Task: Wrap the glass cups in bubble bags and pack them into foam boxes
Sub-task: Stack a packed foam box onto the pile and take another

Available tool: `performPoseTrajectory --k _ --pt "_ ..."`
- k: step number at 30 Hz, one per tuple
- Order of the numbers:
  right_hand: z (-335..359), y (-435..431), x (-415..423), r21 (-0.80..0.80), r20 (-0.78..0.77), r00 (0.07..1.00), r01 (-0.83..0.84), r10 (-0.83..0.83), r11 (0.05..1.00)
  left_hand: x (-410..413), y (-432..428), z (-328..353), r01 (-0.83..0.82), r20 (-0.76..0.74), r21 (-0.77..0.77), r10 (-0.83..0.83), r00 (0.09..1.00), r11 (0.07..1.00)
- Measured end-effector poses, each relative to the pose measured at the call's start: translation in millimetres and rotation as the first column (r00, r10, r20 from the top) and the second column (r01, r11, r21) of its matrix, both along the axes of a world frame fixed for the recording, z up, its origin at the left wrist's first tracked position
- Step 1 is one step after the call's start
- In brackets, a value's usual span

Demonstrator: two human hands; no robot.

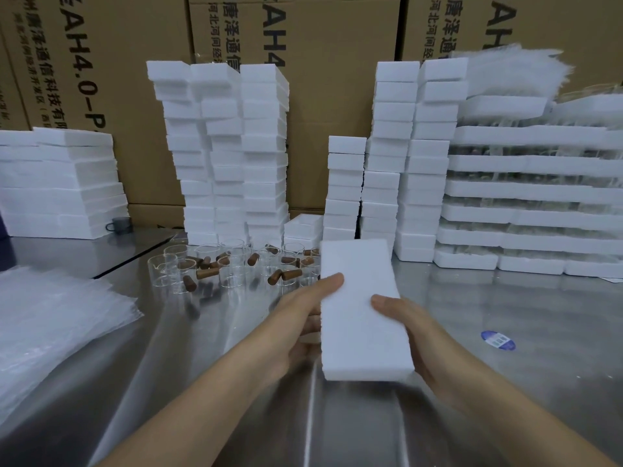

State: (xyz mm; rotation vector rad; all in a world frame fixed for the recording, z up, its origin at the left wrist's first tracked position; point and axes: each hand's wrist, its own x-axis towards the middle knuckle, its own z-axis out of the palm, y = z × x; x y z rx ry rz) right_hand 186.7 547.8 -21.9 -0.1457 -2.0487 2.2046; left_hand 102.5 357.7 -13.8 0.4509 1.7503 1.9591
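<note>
A white foam box point(360, 308) is held above the steel table point(488, 382), its closed flat face toward me. My left hand point(303, 318) grips its left side with the thumb on top. My right hand point(404, 328) grips its right side, thumb lying across the face. Beyond the box, several clear glass cups point(232, 261) stand on the table among scattered brown wooden handles point(207, 274). A pile of bubble bags point(57, 318) lies at the left.
Tall stacks of foam boxes point(232, 153) rise at the back, with another stack point(397, 163) right of centre. Foam trays of glassware point(532, 197) fill the right. Flat foam pieces point(57, 183) and a grey mug point(119, 224) sit at left. A blue sticker point(498, 340) lies on the table.
</note>
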Motion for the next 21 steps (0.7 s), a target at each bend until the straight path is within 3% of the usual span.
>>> performPoseTrajectory --k 4,13,16,21 --pt "8.2 7.8 -0.9 -0.015 -0.032 0.990 0.135 -0.135 0.991 7.3 5.6 -6.4 0.194 -0.002 -0.097 -0.195 0.981 0.976" --pt "5.6 18.6 -8.1 -0.050 -0.071 0.967 0.242 -0.246 0.969 1.9 19.2 -10.0 0.081 -0.070 0.029 -0.079 0.994 0.996" --pt "-2.7 29.4 -9.3 -0.078 -0.116 0.950 0.283 -0.290 0.956 -24.0 18.8 39.5 -0.060 -0.127 0.113 0.074 0.989 0.992" --pt "-27.1 62.1 -38.3 0.203 -0.187 0.905 0.417 -0.383 0.886 -105.7 33.3 166.7 -0.198 -0.223 0.153 0.229 0.948 0.968"
